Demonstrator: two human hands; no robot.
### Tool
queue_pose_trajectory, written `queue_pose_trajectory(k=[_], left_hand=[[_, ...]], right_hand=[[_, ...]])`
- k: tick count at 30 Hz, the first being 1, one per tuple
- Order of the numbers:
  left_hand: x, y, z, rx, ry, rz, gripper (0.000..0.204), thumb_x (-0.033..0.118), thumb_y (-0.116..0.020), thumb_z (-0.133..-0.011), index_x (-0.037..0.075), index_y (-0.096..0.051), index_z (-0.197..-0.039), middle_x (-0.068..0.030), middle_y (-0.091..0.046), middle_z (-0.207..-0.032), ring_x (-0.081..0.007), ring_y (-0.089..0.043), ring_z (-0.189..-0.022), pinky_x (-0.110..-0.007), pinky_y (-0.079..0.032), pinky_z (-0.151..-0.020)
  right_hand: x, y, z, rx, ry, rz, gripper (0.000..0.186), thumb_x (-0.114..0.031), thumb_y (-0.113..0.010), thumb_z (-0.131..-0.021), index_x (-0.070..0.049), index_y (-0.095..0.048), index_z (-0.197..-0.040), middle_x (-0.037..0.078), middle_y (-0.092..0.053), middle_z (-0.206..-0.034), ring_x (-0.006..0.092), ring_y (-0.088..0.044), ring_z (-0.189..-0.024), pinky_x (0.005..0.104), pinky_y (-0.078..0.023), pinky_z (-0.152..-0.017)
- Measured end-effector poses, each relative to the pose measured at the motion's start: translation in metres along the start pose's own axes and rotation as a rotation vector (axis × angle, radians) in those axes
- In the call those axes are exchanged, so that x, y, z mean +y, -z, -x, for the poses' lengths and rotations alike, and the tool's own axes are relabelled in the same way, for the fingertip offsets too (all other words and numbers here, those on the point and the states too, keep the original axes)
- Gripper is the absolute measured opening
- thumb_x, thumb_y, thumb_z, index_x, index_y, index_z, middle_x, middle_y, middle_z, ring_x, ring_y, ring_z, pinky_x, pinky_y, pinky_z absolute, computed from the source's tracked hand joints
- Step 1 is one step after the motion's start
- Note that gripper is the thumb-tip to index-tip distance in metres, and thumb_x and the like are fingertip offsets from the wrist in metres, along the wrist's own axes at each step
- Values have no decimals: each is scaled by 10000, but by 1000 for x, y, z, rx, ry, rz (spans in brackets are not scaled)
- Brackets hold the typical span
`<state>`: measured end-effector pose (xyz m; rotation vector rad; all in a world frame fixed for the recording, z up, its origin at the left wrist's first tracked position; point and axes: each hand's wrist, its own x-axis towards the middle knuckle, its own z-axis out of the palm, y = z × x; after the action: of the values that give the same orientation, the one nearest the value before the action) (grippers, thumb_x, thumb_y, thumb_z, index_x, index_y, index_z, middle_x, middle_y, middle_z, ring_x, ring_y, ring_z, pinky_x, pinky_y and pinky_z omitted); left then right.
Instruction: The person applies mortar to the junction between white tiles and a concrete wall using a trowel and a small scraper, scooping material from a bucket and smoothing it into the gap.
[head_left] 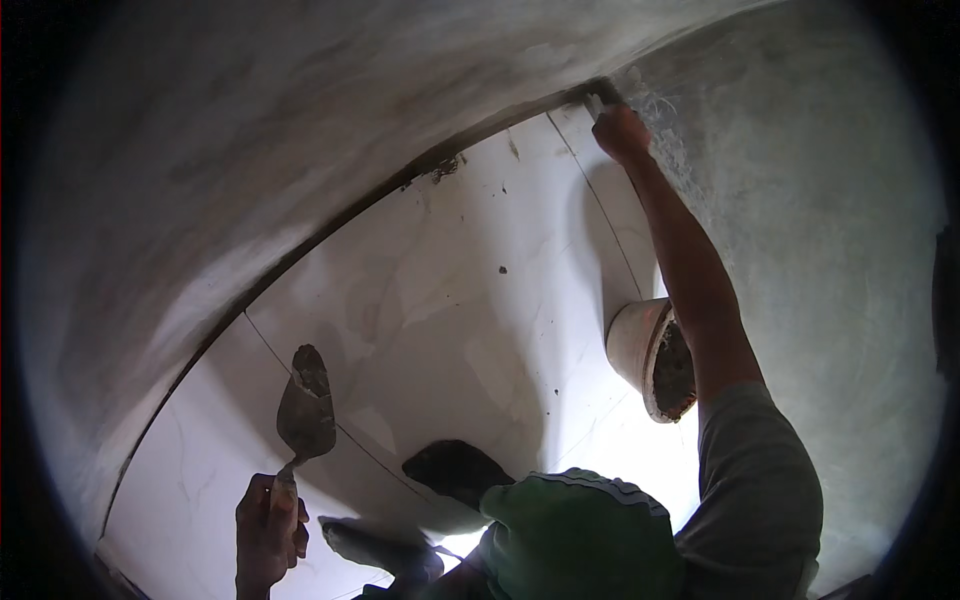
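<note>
My left hand [268, 530] is wrapped round the handle of a pointed trowel [308, 425]. The blade points away from me over the pale floor, with a lump of grey mortar [310, 372] near its tip. My right arm reaches far out to the corner where the two walls meet the floor. There my right hand [621, 133] is closed round a small hand tool [597, 104], whose kind I cannot make out. It touches or nearly touches the dark strip at the wall's foot. Beside my right forearm stands a bucket [632, 345] with dark grey mortar inside, partly behind the arm.
Grey plastered walls rise ahead [250, 130] and on the right [830, 230]. Large white floor tiles [460, 330] with thin joints and scattered crumbs lie between. Two dark shoes [458, 470] and green cloth [585, 540] show at the lower edge.
</note>
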<state>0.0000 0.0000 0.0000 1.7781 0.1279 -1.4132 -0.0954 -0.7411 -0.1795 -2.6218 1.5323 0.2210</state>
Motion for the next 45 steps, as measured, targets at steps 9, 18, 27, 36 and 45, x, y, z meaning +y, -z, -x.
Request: queue_pose_trajectory(k=[9,18,27,36,45], left_hand=[[-7,0,0,15,32,23,493,500,-656,-1079,28,-518,-1075,-71,-604,-774,-120,-550,-459,-284,-443,-412],[-7,3,-1,18,27,-20,524,528,-665,-1067,25,-519,-1069,-68,-603,-769,-121,-553,-460,-287,-431,-407],[-6,1,-2,50,25,-41,507,513,-657,-1074,27,-513,-1050,-65,-586,-754,-116,-527,-444,-293,-421,-397],[-18,7,-10,-4,-22,-42,501,548,-658,-1066,62,-534,-1088,-52,-582,-746,-115,-520,-415,-280,-417,-366],[-16,5,-9,3,-13,-88,501,549,-655,-1066,65,-529,-1072,-52,-584,-757,-111,-528,-440,-281,-423,-376]], right_hand=[[15,-5,-12,111,-34,24,412,-327,-582,-977,-30,-749,-1209,301,-737,-1259,484,-702,-1212,569,-544,-1072],[-8,-6,15,21,171,25,389,-291,-576,-961,-26,-761,-1178,297,-751,-1207,494,-716,-1165,582,-560,-1036],[-27,-12,72,96,499,-225,297,-236,-594,-933,-11,-771,-1015,250,-779,-992,431,-766,-992,556,-610,-875],[60,-60,15,649,113,-983,267,-164,-739,-895,85,-683,-816,42,-636,-773,131,-548,-771,382,-471,-677],[29,-87,-43,1000,136,-735,371,-187,-717,-898,62,-573,-665,74,-507,-579,161,-477,-609,455,-412,-540]])
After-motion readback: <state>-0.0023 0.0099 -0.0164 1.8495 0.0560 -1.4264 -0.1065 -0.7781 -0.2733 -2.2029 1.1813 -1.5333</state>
